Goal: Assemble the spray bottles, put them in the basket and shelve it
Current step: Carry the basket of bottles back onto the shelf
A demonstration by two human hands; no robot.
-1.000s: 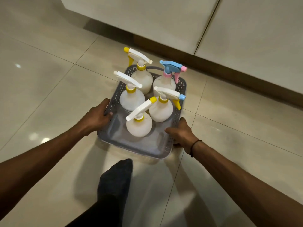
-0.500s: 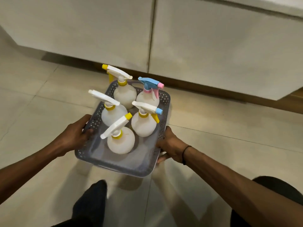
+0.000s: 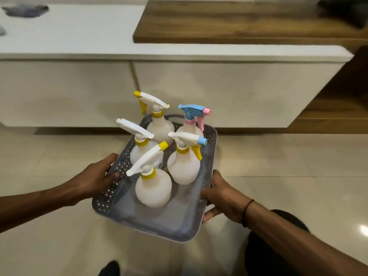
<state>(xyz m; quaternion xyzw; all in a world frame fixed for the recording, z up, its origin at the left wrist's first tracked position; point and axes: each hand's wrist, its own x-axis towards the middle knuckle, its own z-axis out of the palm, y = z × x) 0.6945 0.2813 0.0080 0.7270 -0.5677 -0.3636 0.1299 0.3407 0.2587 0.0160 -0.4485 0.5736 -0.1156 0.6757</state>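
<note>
Grey perforated plastic basket (image 3: pixel 111 193) has come up off the tiled floor since a second ago and now sits mid-frame, carried toward the low white cabinet (image 3: pixel 219 92) across the upper half. Left hand (image 3: pixel 95 176) grip clasps its left wall, right hand (image 3: pixel 223 196) grip clasps the right rim; five white plastic spray bottles (image 3: pixel 153 188) stand upright inside, heads on. Assembly and loading look done, only shelving left, probably on the wooden shelf (image 3: pixel 239 22) at upper right

Five spray bottles (image 3: pixel 153 188), one grey basket (image 3: pixel 159 226), two hands (image 3: pixel 95 178), one wristband (image 3: pixel 247 210).
</note>
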